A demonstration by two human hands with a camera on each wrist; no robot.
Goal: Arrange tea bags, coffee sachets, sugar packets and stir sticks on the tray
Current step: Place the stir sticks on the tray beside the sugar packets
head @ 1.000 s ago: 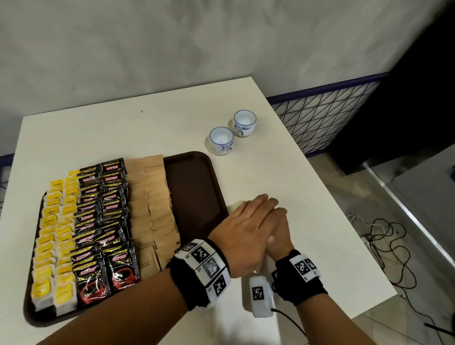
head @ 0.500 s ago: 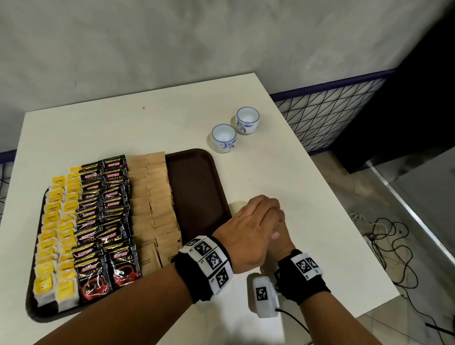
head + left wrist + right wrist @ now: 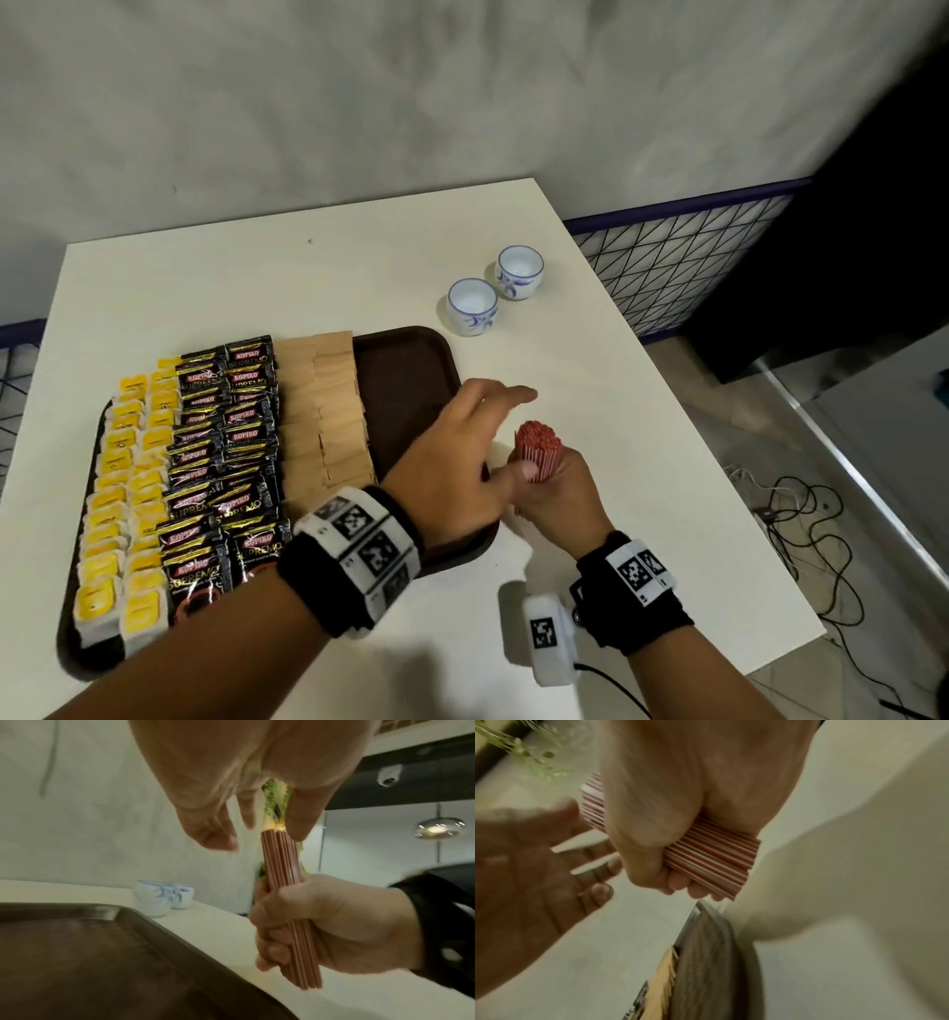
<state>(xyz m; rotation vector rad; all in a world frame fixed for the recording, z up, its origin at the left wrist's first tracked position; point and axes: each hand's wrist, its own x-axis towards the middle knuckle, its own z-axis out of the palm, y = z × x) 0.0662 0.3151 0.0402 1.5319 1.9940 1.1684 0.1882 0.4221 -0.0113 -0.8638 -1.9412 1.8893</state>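
1. From my remote seat, the lower end of the stir sticks point(image 3: 537, 448) is hidden in the head view inside my right hand point(image 3: 557, 496); the left-wrist view shows the bundle upright, its foot just above or on the table point(image 3: 642, 411), and I cannot tell which.
2. The right-wrist picture is blurred; the sticks' red-and-white stripes still read, gripped in the right fist with fingers wrapped round.
3. My left hand point(image 3: 457, 462) has its fingers spread and straight, holding nothing. The thumb lies near the bundle; whether it touches I cannot tell.
4. My left forearm covers the tray's point(image 3: 411, 370) near corner.
5. Counts: one bundle of sticks, individual sticks too many to count; two columns each of yellow tea bags point(image 3: 115, 493), black coffee sachets point(image 3: 226, 437) and brown sugar packets point(image 3: 321, 406); two cups point(image 3: 495, 290).
6. The tray's right strip is bare brown surface, next to the sugar. The bundle stands just beside the tray's right rim, over open table; the cups sit farther back, well apart from it.
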